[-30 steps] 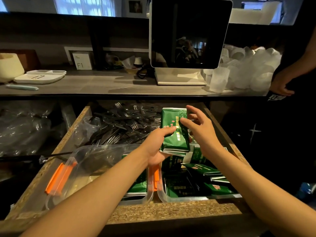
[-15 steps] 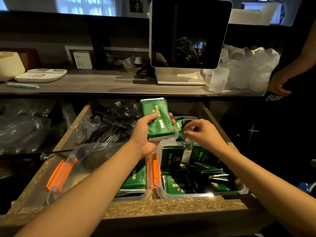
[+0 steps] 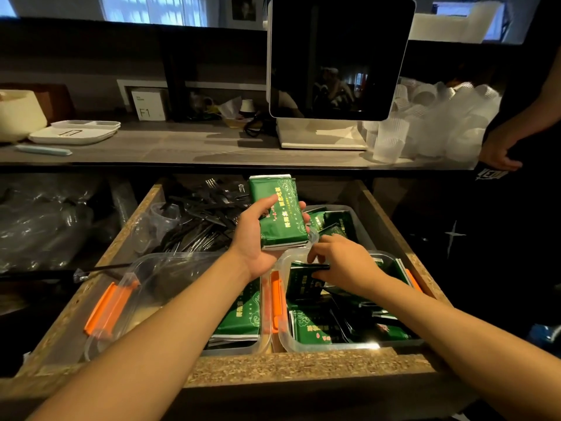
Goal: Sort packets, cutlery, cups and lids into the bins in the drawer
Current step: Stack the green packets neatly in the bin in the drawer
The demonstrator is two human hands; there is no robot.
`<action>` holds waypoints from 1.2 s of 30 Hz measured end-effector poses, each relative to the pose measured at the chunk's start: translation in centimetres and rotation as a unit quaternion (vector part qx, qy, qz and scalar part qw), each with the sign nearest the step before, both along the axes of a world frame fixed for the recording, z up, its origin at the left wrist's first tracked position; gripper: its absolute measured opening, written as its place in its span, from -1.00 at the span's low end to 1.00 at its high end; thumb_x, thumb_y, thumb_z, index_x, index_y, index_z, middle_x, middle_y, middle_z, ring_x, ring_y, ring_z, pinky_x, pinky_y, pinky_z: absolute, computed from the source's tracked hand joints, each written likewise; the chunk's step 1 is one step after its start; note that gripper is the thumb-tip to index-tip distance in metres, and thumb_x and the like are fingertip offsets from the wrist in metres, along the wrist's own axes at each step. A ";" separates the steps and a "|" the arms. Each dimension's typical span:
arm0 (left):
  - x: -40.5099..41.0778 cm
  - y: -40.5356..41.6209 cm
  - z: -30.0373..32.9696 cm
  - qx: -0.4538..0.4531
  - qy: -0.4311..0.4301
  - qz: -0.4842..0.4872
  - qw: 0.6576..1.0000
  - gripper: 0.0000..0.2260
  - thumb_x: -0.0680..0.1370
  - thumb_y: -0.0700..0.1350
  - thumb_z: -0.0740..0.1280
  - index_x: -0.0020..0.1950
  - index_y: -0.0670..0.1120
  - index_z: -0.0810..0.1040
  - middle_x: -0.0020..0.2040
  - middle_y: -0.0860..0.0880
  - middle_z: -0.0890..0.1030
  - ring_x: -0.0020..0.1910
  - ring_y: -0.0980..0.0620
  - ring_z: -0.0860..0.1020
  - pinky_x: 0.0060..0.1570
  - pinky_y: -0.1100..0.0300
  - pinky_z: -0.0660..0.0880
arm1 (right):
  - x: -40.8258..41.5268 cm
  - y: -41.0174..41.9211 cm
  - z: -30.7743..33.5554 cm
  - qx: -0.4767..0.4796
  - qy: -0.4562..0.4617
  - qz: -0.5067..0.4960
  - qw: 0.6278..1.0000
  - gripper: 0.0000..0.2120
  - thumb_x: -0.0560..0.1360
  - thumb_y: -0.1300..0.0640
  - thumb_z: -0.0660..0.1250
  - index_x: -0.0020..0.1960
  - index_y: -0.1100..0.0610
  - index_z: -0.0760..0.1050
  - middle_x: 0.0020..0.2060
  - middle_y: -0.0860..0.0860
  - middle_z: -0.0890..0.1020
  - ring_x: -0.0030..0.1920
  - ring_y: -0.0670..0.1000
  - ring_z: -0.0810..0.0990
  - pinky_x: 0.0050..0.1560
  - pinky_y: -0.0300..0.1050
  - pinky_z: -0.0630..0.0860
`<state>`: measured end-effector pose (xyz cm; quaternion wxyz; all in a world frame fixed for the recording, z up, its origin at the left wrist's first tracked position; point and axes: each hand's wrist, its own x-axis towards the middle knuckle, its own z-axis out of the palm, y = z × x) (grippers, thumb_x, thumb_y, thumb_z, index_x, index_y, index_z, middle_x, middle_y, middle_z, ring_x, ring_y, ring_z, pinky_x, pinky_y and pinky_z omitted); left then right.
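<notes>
So we're working in the open drawer (image 3: 303,367) under the bench (image 3: 182,147), and by the look of it we're in the middle of the packets part of the sort. The black cutlery (image 3: 200,217) is lying loose at the back left of the drawer, and the cups (image 3: 431,123) are sitting up on the bench, so those steps look like they're not done yet. We're dealing with two clear bins up front: the left bin (image 3: 145,275) is holding just a few green packets at its right end, while the right bin (image 3: 349,344) is carrying a jumbled pile. Our left hand (image 3: 258,238) is raised over the seam between them, palm up, its grip clamped on a stack of green packets (image 3: 280,212). Our right hand (image 3: 343,262) is reaching down into the right bin, fingertips pinching the edge of another packet (image 3: 306,270). Next we're probably lifting that one out and squaring it onto the stack, which needs a clean pull without dragging its neighbours.
</notes>
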<state>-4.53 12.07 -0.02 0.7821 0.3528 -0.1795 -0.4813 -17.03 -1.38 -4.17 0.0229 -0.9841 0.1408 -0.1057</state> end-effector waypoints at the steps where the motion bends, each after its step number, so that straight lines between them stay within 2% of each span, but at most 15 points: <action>1: 0.0 -0.1 0.0 0.000 0.000 -0.004 1.000 -0.67 0.52 -0.03 0.27 0.15 -0.21 0.61 0.00 -0.18 0.66 -0.10 -0.09 0.63 -0.04 0.05 0.57 | -0.1 0.1 -0.2 -0.015 0.001 0.013 1.000 -0.76 0.44 0.01 0.45 0.09 0.00 0.59 -0.01 -0.04 0.55 0.02 0.01 0.48 -0.15 -0.14 0.42; 4: 0.1 -0.1 -0.3 0.008 -0.007 -0.012 1.000 -0.67 0.48 -0.01 0.29 -0.02 -0.22 0.72 -0.05 -0.18 0.65 -0.11 -0.09 0.62 0.00 0.04 0.55 | 0.0 0.2 -0.3 -0.021 0.017 0.025 0.999 -0.83 0.45 0.03 0.43 0.03 0.02 0.62 -0.02 -0.04 0.53 0.00 0.00 0.48 -0.16 -0.17 0.37; 5: 0.2 -0.1 -0.4 0.010 -0.009 -0.012 1.000 -0.68 0.48 -0.01 0.29 -0.07 -0.21 0.74 -0.06 -0.18 0.65 -0.12 -0.08 0.62 0.00 0.04 0.54 | 0.0 0.1 -0.1 0.013 0.010 0.015 1.000 -0.86 0.45 0.05 0.43 0.00 0.03 0.61 -0.05 -0.05 0.54 -0.02 -0.02 0.50 -0.17 -0.19 0.41; 7: 0.4 -0.1 -0.4 0.008 -0.011 -0.006 1.000 -0.68 0.54 -0.02 0.27 -0.02 -0.21 0.72 -0.07 -0.17 0.65 -0.14 -0.08 0.62 -0.02 0.05 0.55 | -0.2 -0.5 1.0 0.174 -0.062 -0.033 0.982 -0.92 0.45 0.15 0.45 -0.09 0.06 0.56 -0.15 -0.03 0.59 -0.16 -0.08 0.58 -0.23 -0.31 0.45; 8: 0.3 -0.1 -0.3 0.009 -0.009 -0.002 1.000 -0.69 0.58 -0.02 0.25 0.05 -0.21 0.67 -0.07 -0.17 0.65 -0.14 -0.07 0.62 -0.05 0.05 0.56 | -0.5 -0.8 1.6 0.278 -0.124 -0.055 0.951 -0.90 0.44 0.22 0.46 -0.13 0.08 0.55 -0.21 0.00 0.61 -0.25 -0.09 0.60 -0.27 -0.33 0.47; 10: 0.3 -0.1 -0.2 0.017 -0.005 0.004 1.000 -0.70 0.63 -0.02 0.20 0.10 -0.19 0.61 -0.08 -0.16 0.65 -0.16 -0.06 0.62 -0.12 0.08 0.59 | -1.1 -1.5 2.6 0.435 -0.262 -0.075 0.858 -0.86 0.42 0.32 0.46 -0.18 0.10 0.57 -0.27 0.03 0.64 -0.31 -0.06 0.63 -0.24 -0.18 0.56; 13: 0.2 -0.2 -0.2 0.046 -0.021 0.001 0.999 -0.61 0.66 0.00 0.17 -0.04 -0.21 0.69 -0.14 -0.18 0.66 -0.20 -0.07 0.63 -0.09 0.06 0.57 | -1.9 -2.1 3.4 0.578 -0.383 -0.053 0.718 -0.86 0.46 0.32 0.39 -0.07 0.10 0.60 -0.21 0.06 0.66 -0.16 0.05 0.65 -0.05 0.07 0.57; 15: 0.0 -0.3 -0.3 0.064 -0.044 -0.006 0.997 -0.61 0.67 0.01 0.17 -0.01 -0.23 0.67 -0.13 -0.20 0.65 -0.16 -0.09 0.63 0.00 0.02 0.53 | -2.0 -2.1 3.8 0.641 -0.410 -0.034 0.648 -0.84 0.48 0.28 0.36 0.03 0.12 0.57 -0.17 0.08 0.67 -0.15 0.06 0.66 -0.02 0.10 0.59; 18: -0.4 -0.5 -0.5 0.079 -0.060 -0.012 0.995 -0.66 0.67 0.00 0.17 0.09 -0.21 0.64 -0.09 -0.18 0.68 -0.13 -0.08 0.66 0.05 -0.01 0.54 | -2.1 -1.7 4.4 0.668 -0.418 -0.015 0.616 -0.80 0.47 0.19 0.35 0.09 0.16 0.55 -0.17 0.10 0.68 -0.19 0.06 0.67 -0.06 0.10 0.62; 23: -1.2 -0.6 -0.7 0.105 -0.066 -0.026 0.992 -0.71 0.64 -0.02 0.25 0.23 -0.15 0.61 0.01 -0.17 0.70 -0.04 -0.12 0.68 0.19 -0.11 0.54 | -2.5 -1.7 4.7 0.696 -0.431 -0.018 0.575 -0.89 0.58 0.11 0.24 -0.01 0.12 0.52 -0.30 0.05 0.61 -0.34 0.01 0.61 -0.25 -0.03 0.61; 25: -1.3 -0.9 -1.0 0.122 -0.076 -0.024 0.989 -0.63 0.60 0.04 0.33 0.31 -0.14 0.58 0.17 -0.22 0.66 0.14 -0.19 0.64 0.29 -0.21 0.48 | -2.5 -1.6 4.8 0.690 -0.441 -0.018 0.574 -0.87 0.60 0.10 0.22 -0.02 0.12 0.51 -0.31 0.05 0.60 -0.36 0.00 0.60 -0.28 -0.06 0.61; 27: -1.8 -1.3 -1.3 0.148 -0.091 -0.037 0.984 -0.39 0.45 0.20 0.47 0.40 -0.09 0.52 0.37 -0.24 0.53 0.32 -0.27 0.53 0.36 -0.29 0.39 | -1.9 -0.8 4.5 0.662 -0.436 -0.032 0.609 -0.87 0.61 0.13 0.22 -0.03 0.13 0.50 -0.32 0.04 0.62 -0.36 0.00 0.61 -0.28 -0.06 0.60; 32: -3.5 -1.7 -2.0 0.130 -0.092 -0.084 0.984 -0.34 0.43 0.24 0.38 0.37 -0.17 0.50 0.22 -0.26 0.64 0.22 -0.26 0.60 0.31 -0.25 0.46 | 0.1 0.8 2.4 0.516 -0.406 -0.105 0.747 -0.91 0.60 0.11 0.27 -0.05 0.09 0.53 -0.19 0.05 0.65 -0.19 -0.03 0.63 -0.13 -0.06 0.56; 34: -3.7 -1.8 -2.5 0.143 -0.100 -0.078 0.982 -0.28 0.41 0.17 0.53 0.40 -0.22 0.43 0.20 -0.29 0.63 0.20 -0.29 0.61 0.27 -0.28 0.49 | 0.1 1.0 2.2 0.461 -0.409 -0.118 0.779 -0.92 0.59 0.11 0.28 -0.05 0.08 0.50 -0.19 0.00 0.61 -0.23 -0.21 0.58 -0.18 -0.27 0.50; 36: -3.8 -1.7 -2.5 0.150 -0.121 -0.081 0.978 -0.42 0.47 -0.02 0.50 0.39 -0.26 0.44 0.23 -0.34 0.60 0.21 -0.31 0.60 0.26 -0.30 0.48 | 0.0 1.3 2.2 0.435 -0.402 -0.123 0.796 -0.90 0.60 0.10 0.27 -0.02 0.13 0.48 -0.20 -0.04 0.58 -0.27 -0.28 0.54 -0.28 -0.38 0.42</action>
